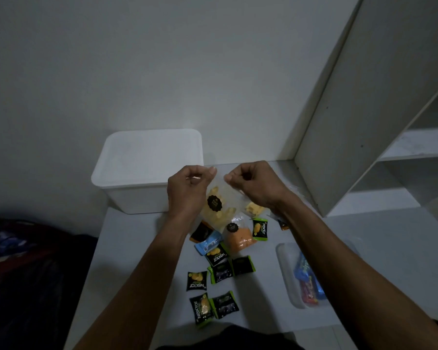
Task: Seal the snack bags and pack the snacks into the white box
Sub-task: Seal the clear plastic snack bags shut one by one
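Observation:
A clear bag of yellow snacks (218, 208) with a round black label hangs upright above the white table. My left hand (187, 188) and my right hand (253, 183) each pinch its top edge, fingers curled, a small gap between them. The white box (147, 173) stands behind and to the left, lid on. Below the held bag lie a clear bag of orange snacks (238, 238), another clear bag of yellow pieces (254, 209) and several small black-and-green Nextar packets (196, 280).
A clear tray (286, 274) with blue and red wrapped snacks sits at the right on the table (137, 248). A light blue packet (208, 245) lies among the snacks. White shelving (364, 122) rises at the right. Dark fabric (23, 274) lies left of the table.

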Motion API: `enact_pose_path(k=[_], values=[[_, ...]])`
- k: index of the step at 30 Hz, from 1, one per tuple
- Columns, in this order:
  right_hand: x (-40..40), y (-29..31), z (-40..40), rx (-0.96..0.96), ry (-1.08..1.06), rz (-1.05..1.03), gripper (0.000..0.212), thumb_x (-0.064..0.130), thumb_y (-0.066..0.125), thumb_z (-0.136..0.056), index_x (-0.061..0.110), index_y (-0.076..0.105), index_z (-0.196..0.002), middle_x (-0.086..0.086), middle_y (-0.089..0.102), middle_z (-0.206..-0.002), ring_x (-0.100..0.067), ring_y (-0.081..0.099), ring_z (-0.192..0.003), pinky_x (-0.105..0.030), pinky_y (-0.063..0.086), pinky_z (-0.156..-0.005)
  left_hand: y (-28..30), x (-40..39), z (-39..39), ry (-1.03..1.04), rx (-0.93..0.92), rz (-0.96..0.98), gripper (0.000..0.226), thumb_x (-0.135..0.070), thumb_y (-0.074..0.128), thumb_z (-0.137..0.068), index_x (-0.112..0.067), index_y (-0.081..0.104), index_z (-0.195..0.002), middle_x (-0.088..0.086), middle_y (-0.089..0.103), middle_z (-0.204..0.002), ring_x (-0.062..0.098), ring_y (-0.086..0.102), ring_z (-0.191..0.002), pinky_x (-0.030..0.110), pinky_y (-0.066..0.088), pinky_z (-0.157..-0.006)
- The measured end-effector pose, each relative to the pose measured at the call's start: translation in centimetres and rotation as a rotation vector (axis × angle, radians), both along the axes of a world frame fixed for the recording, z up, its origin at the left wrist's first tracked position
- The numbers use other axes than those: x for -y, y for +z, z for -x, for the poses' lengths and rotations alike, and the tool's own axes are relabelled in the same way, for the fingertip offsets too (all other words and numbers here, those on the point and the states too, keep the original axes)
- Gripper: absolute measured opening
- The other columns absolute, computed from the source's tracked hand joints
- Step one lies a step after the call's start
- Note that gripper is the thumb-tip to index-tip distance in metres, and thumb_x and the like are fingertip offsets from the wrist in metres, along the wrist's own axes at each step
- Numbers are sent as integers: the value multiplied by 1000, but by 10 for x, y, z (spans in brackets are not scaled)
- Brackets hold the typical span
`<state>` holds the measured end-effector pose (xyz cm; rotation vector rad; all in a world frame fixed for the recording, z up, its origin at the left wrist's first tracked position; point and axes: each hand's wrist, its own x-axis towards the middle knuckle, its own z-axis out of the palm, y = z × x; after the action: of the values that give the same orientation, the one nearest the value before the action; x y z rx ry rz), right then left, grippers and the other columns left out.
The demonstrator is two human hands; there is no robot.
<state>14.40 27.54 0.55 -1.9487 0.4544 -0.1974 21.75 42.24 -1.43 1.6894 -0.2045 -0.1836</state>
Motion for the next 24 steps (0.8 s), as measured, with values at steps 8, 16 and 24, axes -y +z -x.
enact_pose_path(k=[8, 16, 24], values=[[-20, -22, -9, 70, -81, 70, 13, 18, 64, -93, 12, 74, -87, 2, 74, -82, -9, 68, -77, -23, 54, -71, 1, 7, 13, 37, -198, -17, 20, -32, 71, -88, -18, 75, -74, -2, 75, -75, 8, 69, -77, 23, 49, -69], [-22, -23, -9, 54, -157, -114, 18, 19, 64, -94, 15, 73, -79, 6, 64, -67, -4, 54, -61, -24, 48, -61, 8, 11, 12, 58, -212, -34, 23, -24, 68, -90, -10, 73, -74, 5, 69, -67, 8, 57, -55, 17, 46, -50], [-20, -37, 0, 62, -149, -5, 14, 18, 64, -93, 16, 74, -84, 1, 72, -76, -7, 64, -68, -28, 55, -65, 10, 9, 9, 61, -263, -33, 17, -22, 69, -89, -14, 74, -74, 3, 73, -74, 5, 62, -62, 18, 47, -59]])
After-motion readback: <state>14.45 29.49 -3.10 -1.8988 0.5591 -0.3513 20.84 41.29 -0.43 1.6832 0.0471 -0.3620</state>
